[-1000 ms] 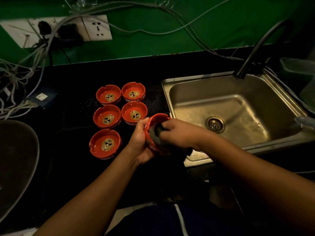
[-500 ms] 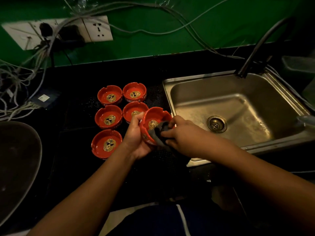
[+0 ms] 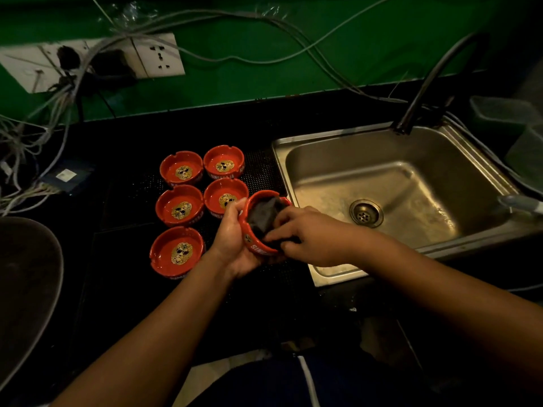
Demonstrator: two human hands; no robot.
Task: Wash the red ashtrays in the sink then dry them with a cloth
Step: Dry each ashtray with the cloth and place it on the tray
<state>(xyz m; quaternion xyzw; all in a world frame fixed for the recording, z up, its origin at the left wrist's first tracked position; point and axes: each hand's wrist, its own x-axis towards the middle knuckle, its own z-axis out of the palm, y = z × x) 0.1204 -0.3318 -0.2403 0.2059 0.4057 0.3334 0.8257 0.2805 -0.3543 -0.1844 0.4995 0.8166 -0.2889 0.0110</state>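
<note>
Left hand wrapped around a tilted red ashtray above the counter beside the sink, right hand pinching a dark cloth inside its bowl, five ashtrays grouped alongside.

Left hand cupped and closed, right hand fingers curled, pinching, both forearms extended

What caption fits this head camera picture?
Left hand holds a red ashtray while right hand wipes inside with a dark cloth.
</note>
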